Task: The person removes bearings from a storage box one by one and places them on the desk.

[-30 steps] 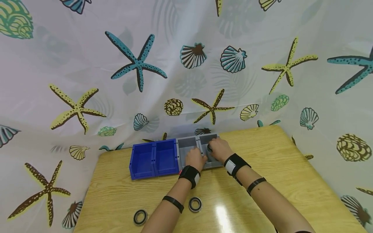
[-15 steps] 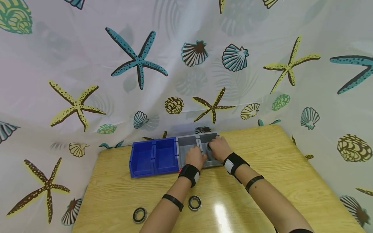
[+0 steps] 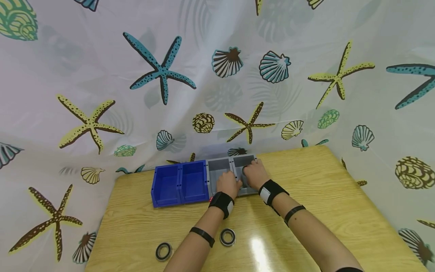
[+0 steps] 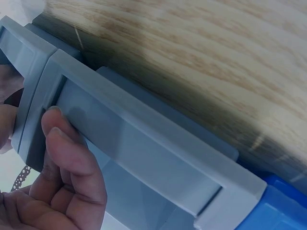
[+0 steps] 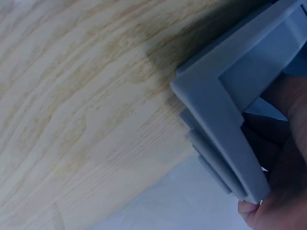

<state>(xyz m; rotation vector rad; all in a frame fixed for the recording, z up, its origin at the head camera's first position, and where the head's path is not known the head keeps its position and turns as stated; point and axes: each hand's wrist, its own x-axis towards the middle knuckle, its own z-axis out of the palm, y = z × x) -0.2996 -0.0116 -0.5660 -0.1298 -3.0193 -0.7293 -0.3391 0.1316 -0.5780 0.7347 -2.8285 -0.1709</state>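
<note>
Two grey bins are joined side by side: the left grey bin (image 3: 215,164) and the right grey bin (image 3: 240,160). My left hand (image 3: 228,183) is over the left one, fingers curled; in the left wrist view its fingertips (image 4: 53,117) grip the wall between the bins. Inside the right grey bin, my right hand (image 3: 256,174) holds a dark round bearing (image 3: 244,170), mostly hidden by the fingers. Two more bearings, black-faced with metal rims, lie flat on the table: one bearing (image 3: 233,237) by the left forearm's right side, the other bearing (image 3: 158,251) to its left.
Two blue bins, a left one (image 3: 166,189) and a right one (image 3: 193,185), adjoin the grey pair on the left. A wooden table (image 3: 323,189) carries everything. Behind it hangs a curtain (image 3: 217,98) printed with shells and starfish.
My right hand shifts very slightly within the right grey bin, its wrist turning a little. The left hand stays at the grey bins. The bearings on the table keep their places.
</note>
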